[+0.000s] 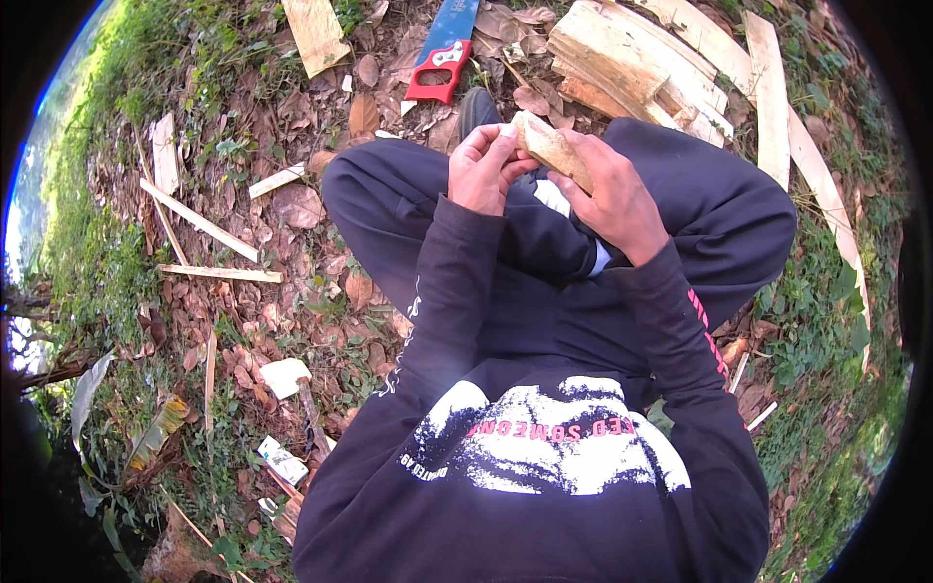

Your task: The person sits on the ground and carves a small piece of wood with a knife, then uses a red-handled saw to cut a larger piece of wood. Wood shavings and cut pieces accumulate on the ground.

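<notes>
My right hand (614, 197) grips a short pale block of wood (550, 146) above my lap, angled up to the left. My left hand (483, 167) is curled at the block's upper end, fingertips touching it; whether it holds anything small is hidden. I sit on the ground in dark trousers and a dark sweater with a white print. A hand saw (442, 49) with a blue blade and red handle lies on the leaves beyond my knees, out of reach of either hand.
Split pale planks (641, 68) are piled at the upper right, with long strips (816, 175) running down the right side. Thin wood slats (199, 222) and offcuts (284, 375) lie on dry leaves to my left. Grass borders both sides.
</notes>
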Available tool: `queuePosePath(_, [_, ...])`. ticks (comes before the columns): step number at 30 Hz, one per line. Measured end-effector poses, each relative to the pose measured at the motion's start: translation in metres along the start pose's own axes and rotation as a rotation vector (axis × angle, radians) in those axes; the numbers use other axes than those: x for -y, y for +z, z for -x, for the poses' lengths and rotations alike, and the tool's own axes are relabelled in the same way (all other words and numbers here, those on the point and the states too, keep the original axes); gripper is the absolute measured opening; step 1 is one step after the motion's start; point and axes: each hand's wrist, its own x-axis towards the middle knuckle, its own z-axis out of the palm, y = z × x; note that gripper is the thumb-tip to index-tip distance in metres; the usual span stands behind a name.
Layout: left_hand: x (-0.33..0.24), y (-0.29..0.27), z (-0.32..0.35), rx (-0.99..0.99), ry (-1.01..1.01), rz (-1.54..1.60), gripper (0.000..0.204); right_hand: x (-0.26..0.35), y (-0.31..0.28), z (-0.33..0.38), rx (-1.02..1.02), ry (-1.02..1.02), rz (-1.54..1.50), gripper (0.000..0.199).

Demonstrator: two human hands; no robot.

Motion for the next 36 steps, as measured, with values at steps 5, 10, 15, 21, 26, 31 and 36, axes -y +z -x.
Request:
queuePosePath(5, [-0.001,0.004,0.002,-0.027,-0.002,0.037,0.018,-0.002,0.002,0.001,0.010,-0.004,0.037,0.050])
queuePosePath(10, [0.000,0.002,0.000,-0.034,-0.002,0.056,0.017,0.000,0.004,0.001,-0.005,0.017,0.077,0.051])
queuePosePath(15, [-0.005,0.004,0.003,-0.016,0.010,0.114,0.020,-0.002,0.005,0.002,-0.033,0.027,0.119,0.051])
queuePosePath(21, [-0.003,0.006,0.003,0.010,0.081,-0.087,0.025,0.000,0.006,0.003,-0.052,0.048,0.128,0.051])
queuePosePath(26, [-0.004,0.012,0.006,0.028,0.168,-0.202,0.027,0.000,0.006,0.002,-0.116,-0.013,0.081,0.052])
queuePosePath(31, [-0.004,0.009,0.004,0.012,0.149,-0.171,0.024,0.008,0.004,0.000,-0.092,0.032,0.015,0.053])
queuePosePath(36, [-0.002,0.008,0.004,0.012,0.140,-0.162,0.022,0.006,0.005,0.000,-0.095,0.023,0.010,0.052])
